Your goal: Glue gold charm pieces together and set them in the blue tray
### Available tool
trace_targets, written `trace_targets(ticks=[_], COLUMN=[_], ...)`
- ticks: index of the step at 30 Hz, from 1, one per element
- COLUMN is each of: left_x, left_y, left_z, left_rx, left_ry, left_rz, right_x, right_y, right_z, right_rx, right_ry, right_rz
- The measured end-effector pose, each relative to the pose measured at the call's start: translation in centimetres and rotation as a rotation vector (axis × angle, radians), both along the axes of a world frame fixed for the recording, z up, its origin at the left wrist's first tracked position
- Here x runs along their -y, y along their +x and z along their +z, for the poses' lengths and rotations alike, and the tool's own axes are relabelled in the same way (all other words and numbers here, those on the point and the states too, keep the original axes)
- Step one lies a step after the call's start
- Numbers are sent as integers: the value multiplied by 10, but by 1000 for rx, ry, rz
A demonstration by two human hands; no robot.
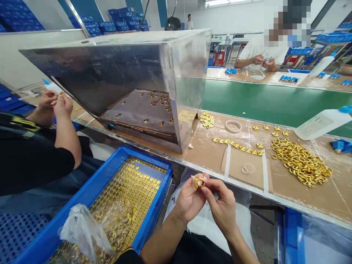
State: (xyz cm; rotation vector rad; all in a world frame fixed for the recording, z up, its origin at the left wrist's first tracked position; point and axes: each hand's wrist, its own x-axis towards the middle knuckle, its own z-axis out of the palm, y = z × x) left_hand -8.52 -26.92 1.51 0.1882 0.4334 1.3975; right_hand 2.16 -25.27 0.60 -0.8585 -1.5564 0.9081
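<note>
"Where's the ring (196,183)?"
"In the air, just short of the counter (205,154); left hand (191,200) and right hand (221,205) both pinch it by the fingertips."
"How best to handle it?"
"I'd steady it with the left, make small, light moves with the right: it could slip."

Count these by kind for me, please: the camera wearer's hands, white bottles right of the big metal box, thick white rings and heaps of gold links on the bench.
Wearer's hands: 2 (left hand, right hand, both on gold metal)
White bottles: 2
Thick white rings: 1
Heaps of gold links: 1
Total: 6
</note>
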Motion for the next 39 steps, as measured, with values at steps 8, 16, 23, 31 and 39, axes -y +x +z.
trace_targets(ticks=[8,16,23,31,39], left_x=[-1,-2,-5,-13,-17], left_y=[-3,-4,-4,-1,-1], left_z=[-2,-5,-7,-9,-12], left_rx=[5,60,72,67,38], left_ry=[-13,-34,-50,-75,-118], left_rz=[18,36,43,18,-23], right_x=[-1,-6,-10,-16,-19], right_y=[-6,-10,-10,-6,-2], right_z=[-2,-3,-7,-11,-14], right_rx=[-21,-12,21,31,26], right_ry=[18,70,122,110,88], right_rz=[-23,-9,-14,-30,-41])
